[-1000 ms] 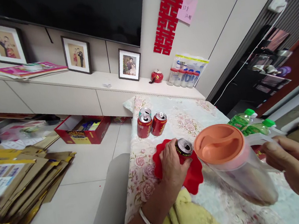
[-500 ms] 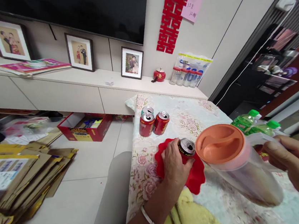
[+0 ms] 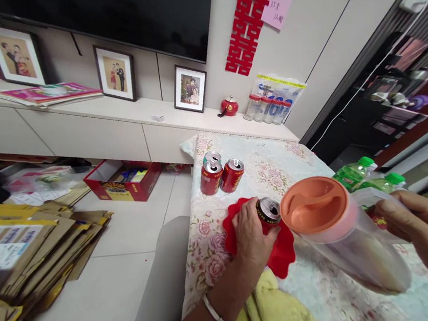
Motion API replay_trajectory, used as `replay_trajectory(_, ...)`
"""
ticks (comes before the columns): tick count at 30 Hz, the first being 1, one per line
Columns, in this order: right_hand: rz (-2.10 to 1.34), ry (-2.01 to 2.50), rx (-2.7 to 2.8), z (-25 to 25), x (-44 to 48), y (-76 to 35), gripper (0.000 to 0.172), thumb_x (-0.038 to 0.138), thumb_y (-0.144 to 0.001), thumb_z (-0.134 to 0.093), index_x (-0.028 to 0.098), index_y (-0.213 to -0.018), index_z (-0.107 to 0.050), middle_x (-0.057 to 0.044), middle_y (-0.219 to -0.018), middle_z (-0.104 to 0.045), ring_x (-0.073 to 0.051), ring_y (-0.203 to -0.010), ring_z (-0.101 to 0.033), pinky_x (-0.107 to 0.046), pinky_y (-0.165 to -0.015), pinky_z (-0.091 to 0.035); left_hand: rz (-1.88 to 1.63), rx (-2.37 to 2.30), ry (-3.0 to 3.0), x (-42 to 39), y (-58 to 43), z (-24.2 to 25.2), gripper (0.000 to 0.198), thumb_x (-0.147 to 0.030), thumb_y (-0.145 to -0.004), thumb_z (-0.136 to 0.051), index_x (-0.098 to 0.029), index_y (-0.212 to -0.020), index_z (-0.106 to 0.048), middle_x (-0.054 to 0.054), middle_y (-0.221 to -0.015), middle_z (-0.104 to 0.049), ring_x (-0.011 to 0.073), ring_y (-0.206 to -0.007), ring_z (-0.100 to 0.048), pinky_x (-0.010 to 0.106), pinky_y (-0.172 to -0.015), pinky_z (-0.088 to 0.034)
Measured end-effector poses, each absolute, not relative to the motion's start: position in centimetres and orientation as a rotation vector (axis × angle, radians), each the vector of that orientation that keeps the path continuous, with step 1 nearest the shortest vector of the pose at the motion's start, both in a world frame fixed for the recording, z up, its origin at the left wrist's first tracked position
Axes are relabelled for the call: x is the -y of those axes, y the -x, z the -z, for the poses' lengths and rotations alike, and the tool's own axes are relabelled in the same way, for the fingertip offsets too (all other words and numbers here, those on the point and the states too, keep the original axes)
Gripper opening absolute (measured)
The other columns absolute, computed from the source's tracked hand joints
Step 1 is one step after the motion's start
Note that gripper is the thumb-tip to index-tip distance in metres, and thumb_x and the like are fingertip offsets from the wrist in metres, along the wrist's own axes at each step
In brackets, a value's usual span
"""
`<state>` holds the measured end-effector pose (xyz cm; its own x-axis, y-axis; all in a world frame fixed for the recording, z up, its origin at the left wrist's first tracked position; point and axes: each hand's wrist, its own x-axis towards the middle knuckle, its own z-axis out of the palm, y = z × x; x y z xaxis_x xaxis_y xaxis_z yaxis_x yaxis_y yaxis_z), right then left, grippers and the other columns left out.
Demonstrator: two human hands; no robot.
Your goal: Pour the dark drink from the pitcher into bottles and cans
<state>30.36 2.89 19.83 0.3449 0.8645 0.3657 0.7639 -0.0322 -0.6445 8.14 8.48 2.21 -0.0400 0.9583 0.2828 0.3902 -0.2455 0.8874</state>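
Observation:
My left hand (image 3: 251, 231) is wrapped round an opened drink can (image 3: 268, 211), which stands over a red scalloped dish (image 3: 277, 261). In my right hand (image 3: 425, 229) is the handle of a clear plastic pitcher (image 3: 363, 251). The pitcher is tilted towards the can, its orange lid (image 3: 314, 204) close beside the can's top. Some brownish contents show low in the pitcher; whether any liquid flows out I cannot see. A yellow cloth (image 3: 281, 307) lies below my left wrist.
Two red cans (image 3: 211, 178) and a greenish one stand on the flowered tablecloth (image 3: 206, 228). Green-capped bottles (image 3: 354, 170) are behind the pitcher. Flattened cardboard (image 3: 35, 258) and a red box (image 3: 123, 181) lie on the floor. Lidded jars (image 3: 268, 110) and framed photos (image 3: 190, 88) line the cabinet.
The pitcher's lower end has shifted slightly to the right, and its contents have moved a little along the wall. My left hand keeps its hold on the can.

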Motion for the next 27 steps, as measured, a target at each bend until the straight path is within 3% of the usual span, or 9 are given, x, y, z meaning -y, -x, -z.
replay_trajectory(4, -0.164, 1.829, 1.461, -20.0, -3.0, -30.5, 0.061, 0.083, -0.069, -0.077, 0.023, -0.063, -0.067, 0.001, -0.060, -0.059, -0.015, -0.053, -0.049, -0.028, -0.048, -0.037, -1.295, -1.430, -1.670, -8.5, -8.2, -2.2, 0.071, -0.023, -0.081, -0.091, -0.023, -0.140, -0.052, 0.015, -0.136, -0.072, 0.0377, -0.133, -0.067, 0.060, -0.112, -0.050)
replay_trajectory(15, -0.172, 1.850, 1.470, -20.3, -3.1, -30.5, 0.060, 0.084, -0.070, -0.075, 0.024, -0.072, -0.073, 0.000, -0.070, -0.069, -0.017, -0.057, -0.057, -0.029, -0.052, -0.037, -1.285, -1.425, -1.672, -8.5, -8.1, -2.4, 0.070, -0.023, -0.079, -0.092, -0.021, -0.138, -0.053, 0.016, -0.134, -0.072, 0.0387, -0.132, -0.068, 0.060, -0.110, -0.051)
replay_trajectory(22, -0.080, 1.864, 1.546, -21.2, -3.4, -29.5, 0.062, 0.084, -0.068, -0.072, 0.025, -0.055, -0.060, 0.000, -0.059, -0.060, -0.016, -0.051, -0.047, -0.030, -0.049, -0.038, -1.279, -1.420, -1.657, -8.5, -8.1, -2.5, 0.070, -0.020, -0.079, -0.092, -0.023, -0.138, -0.053, 0.014, -0.134, -0.072, 0.0380, -0.133, -0.067, 0.060, -0.111, -0.050)
replay_trajectory(27, -0.058, 1.844, 1.512, -21.1, -3.7, -29.5, 0.055, 0.079, -0.065, -0.077, 0.025, -0.065, -0.073, -0.001, -0.063, -0.070, -0.018, -0.052, -0.056, -0.030, -0.048, -0.040, -1.268, -1.415, -1.653, -8.5, -8.0, -2.6, 0.069, -0.019, -0.079, -0.091, -0.021, -0.138, -0.054, 0.015, -0.134, -0.072, 0.0390, -0.133, -0.066, 0.061, -0.111, -0.050)
